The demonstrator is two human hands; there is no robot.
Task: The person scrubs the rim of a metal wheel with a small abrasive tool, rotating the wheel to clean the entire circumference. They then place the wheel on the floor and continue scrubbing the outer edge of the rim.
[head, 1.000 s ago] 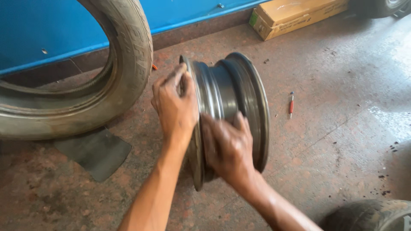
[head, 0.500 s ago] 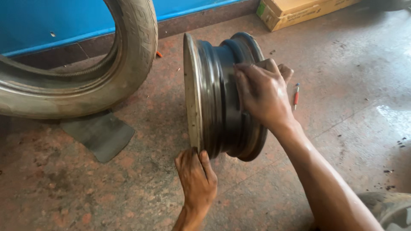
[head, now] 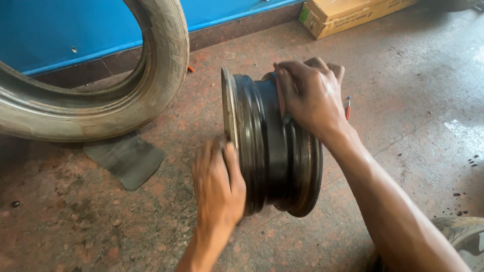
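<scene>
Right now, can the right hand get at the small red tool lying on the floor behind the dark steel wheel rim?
Probably yes: the right hand rests on the rim, and the tool lies just beyond it.

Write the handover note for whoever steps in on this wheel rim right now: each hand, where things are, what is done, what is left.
Left hand: palm pressed on the near flange of the dark bare steel wheel rim, low on its side.
Right hand: draped over the rim's top, fingers on the barrel.
Rim: upright on edge on the stained reddish concrete floor, no tyre on it.
Nearby: worn black rubber tyre leaning on the blue wall, flat black rubber piece beneath it, small red-handled tool behind the rim.
Done: rim is bare and steadied.
Left: tyre and rim are apart; keep the rim from tipping.
</scene>
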